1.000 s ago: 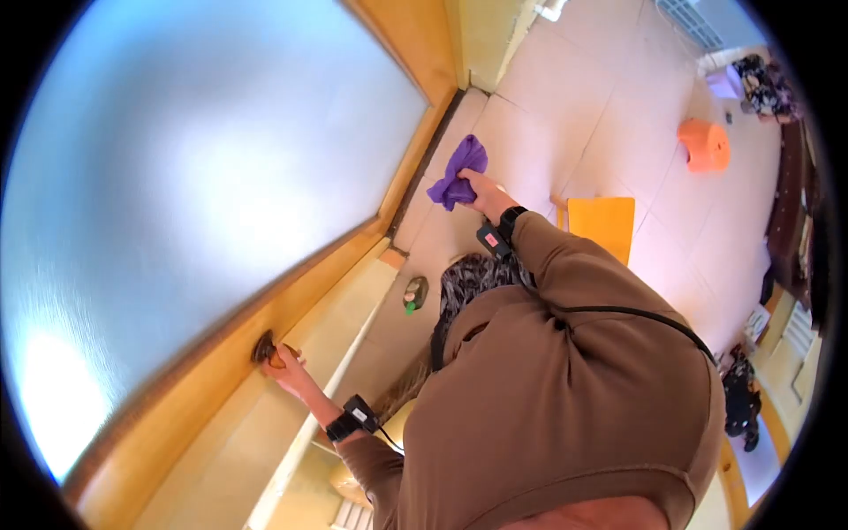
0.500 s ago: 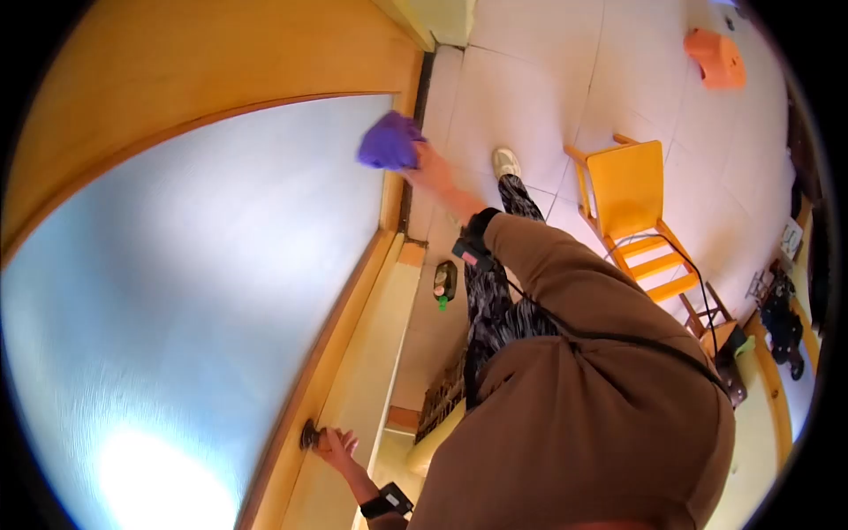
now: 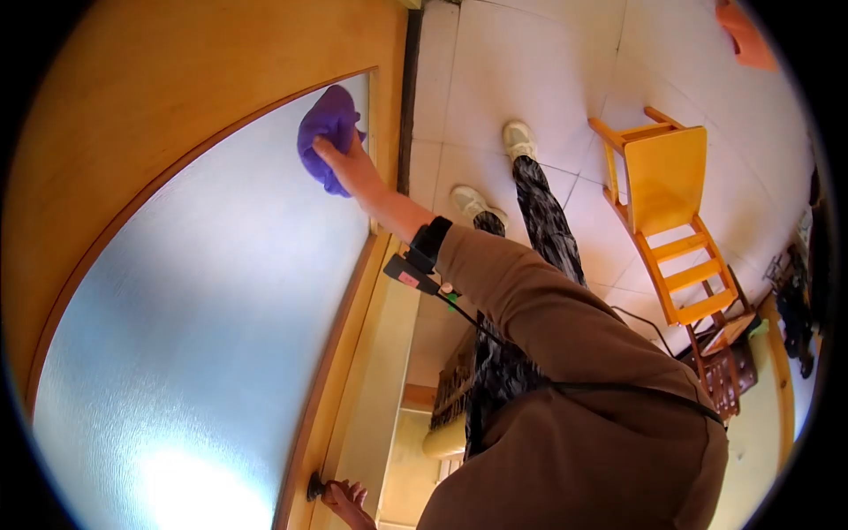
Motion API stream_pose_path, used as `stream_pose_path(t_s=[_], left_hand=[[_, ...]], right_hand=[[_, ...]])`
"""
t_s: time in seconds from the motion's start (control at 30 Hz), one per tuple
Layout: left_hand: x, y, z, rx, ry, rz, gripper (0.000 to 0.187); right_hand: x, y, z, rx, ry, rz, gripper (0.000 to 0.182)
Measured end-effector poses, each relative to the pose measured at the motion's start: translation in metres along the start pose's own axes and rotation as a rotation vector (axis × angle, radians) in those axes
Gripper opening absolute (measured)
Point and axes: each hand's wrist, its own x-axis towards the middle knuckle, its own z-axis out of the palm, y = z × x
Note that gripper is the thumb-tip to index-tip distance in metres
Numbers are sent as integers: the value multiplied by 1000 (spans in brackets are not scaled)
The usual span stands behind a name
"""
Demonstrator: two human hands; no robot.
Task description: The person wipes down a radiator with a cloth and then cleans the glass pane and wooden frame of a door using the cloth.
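A bunched purple cloth [image 3: 322, 119] is in my right hand [image 3: 346, 166], whose thumb lies over it. The cloth rests against the frosted glass pane [image 3: 203, 265] near the pane's corner, at the upper left of the view. At the bottom, my left hand [image 3: 347, 500] has its fingers curled at the dark round knob [image 3: 315, 486] on the wooden door [image 3: 203, 53]. Part of the knob is hidden by the thumb and fingers.
A yellow wooden chair [image 3: 667, 181] stands on the tiled floor [image 3: 548, 62] to the right. Behind it is a darker chair [image 3: 724, 380]. An orange object [image 3: 746, 37] is at the top right. A crate [image 3: 452, 389] sits beside my legs.
My right hand and the purple cloth have moved left over the glass, farther from the pane's edge. The view has shifted, and both my shoes now show. My left hand stays at the knob.
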Motion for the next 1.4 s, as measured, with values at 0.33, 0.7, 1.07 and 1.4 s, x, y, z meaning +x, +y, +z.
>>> stream_pose_path(t_s=[0.33,0.7,1.07,1.4], left_hand=[[-1,3,-1,12,44,-56,34],[-9,10,11,8,72,-64,41],[-4,9,17,-40,88,25,35],[-1,7,16,-79,98,24,34]], right_hand=[[105,84,-75,72,34,120,42],[42,168,-84,8,169,215,48],[-134,181,-13,266,179,678,58],[-121,27,48,-94,-19,79,71]])
